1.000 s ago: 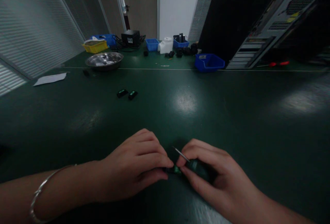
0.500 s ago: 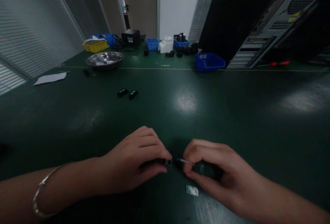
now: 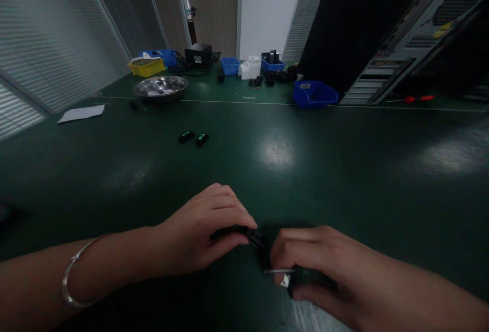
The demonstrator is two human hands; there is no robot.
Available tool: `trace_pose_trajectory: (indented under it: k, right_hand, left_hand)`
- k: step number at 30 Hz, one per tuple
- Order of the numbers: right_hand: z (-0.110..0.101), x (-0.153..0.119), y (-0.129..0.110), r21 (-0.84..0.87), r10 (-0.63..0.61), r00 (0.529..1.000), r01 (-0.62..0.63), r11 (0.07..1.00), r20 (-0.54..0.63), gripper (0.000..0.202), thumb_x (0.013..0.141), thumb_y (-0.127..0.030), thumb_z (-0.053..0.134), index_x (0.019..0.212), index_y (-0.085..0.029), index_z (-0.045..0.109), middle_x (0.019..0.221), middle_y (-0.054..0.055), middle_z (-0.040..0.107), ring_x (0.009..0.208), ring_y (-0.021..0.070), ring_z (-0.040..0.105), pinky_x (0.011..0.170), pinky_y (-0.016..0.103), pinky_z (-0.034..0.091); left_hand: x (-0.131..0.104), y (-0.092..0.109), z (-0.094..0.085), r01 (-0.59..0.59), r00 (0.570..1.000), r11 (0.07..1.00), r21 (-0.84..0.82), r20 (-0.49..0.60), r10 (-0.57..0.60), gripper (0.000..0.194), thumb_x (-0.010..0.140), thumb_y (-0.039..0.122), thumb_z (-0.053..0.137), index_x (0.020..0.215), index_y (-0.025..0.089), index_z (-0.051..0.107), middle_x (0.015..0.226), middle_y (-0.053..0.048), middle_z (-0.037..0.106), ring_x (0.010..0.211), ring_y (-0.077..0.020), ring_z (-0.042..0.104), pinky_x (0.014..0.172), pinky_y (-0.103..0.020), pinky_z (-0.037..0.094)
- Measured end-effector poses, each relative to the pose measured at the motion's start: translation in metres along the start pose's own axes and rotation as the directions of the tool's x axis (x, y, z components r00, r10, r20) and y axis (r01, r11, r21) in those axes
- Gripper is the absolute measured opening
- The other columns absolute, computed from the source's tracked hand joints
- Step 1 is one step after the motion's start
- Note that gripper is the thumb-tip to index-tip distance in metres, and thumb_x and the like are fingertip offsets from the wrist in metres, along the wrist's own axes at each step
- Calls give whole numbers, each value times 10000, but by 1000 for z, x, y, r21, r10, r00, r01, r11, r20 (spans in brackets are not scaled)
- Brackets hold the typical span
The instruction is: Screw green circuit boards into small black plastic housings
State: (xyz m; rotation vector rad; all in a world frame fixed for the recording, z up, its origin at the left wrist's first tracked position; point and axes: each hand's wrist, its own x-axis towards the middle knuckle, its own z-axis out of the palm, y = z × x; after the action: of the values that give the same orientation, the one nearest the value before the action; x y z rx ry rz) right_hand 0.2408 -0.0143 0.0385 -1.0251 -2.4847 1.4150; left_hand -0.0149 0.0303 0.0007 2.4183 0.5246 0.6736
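Thumb and fingers of my left hand (image 3: 214, 232) are pinched on a small black plastic housing (image 3: 256, 239), whose end sticks out to the right, low over the green table. My right hand (image 3: 324, 266) is closed around a thin tool with a metal shaft (image 3: 280, 271), perhaps a small screwdriver; its handle is mostly hidden in the palm. A small green and white circuit board (image 3: 285, 281) shows between the right thumb and fingers. Whether these fingers grip the board or only reach it, I cannot tell.
Two small black housings with green boards (image 3: 194, 138) lie mid-table. Behind stand a metal bowl (image 3: 160, 89), a yellow bin (image 3: 146, 67), a blue bin (image 3: 315, 94) and a computer case (image 3: 385, 62). A red-handled screwdriver (image 3: 420, 99) lies at the back right; white paper (image 3: 81, 113) lies left.
My right hand has moved down and nearer, from beside the housing to the small board. The black housing now shows more beyond my left fingertips. The view has shifted slightly.
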Motion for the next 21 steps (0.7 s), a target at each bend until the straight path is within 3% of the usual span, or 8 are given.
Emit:
trace_pose_trajectory:
  k: [4,9,14,18,21]
  right_hand:
    - [3,-1,2,0,40,998,-40,999,-42,369,838,-2,637,1068,-291,622,1078,-41,647,989,134,619,864,242,458]
    - [7,1,7,83,15,986,-1,997,-166,134,880,-138,666,972,-234,653,933,-13,663,846,138,636,744,251,485]
    - [12,9,8,278,33,913,89,957,-406,80,888,-115,628,887,-194,643,857,10,652,808,137,646,732,259,508]
    - [18,14,8,431,159,847,91,898,-508,135,840,-114,650,899,-204,568,789,-15,589,640,102,586,470,163,481]
    - [23,15,10,494,237,838,44,869,-491,129,844,-210,666,886,-203,544,773,-18,559,509,73,487,335,132,402]
  left_hand:
    - [0,-1,0,-17,1000,1000,-14,21,18,172,921,114,605,1077,173,647,958,-55,701,906,-195,613,838,-341,430]
    - [-1,0,0,-28,999,1000,-12,47,28,186,922,120,618,1099,175,639,976,-55,703,923,-191,604,853,-335,426]
    - [-2,3,0,-26,996,999,-31,79,28,188,927,121,615,1105,178,634,983,-55,706,928,-189,600,855,-332,430]
    - [-2,4,0,-20,996,999,-36,88,23,202,932,126,608,1122,192,627,995,-61,711,928,-198,599,851,-344,438]
    - [-2,4,0,-17,996,999,-42,83,20,196,934,120,601,1114,194,627,975,-62,713,914,-199,601,838,-345,443]
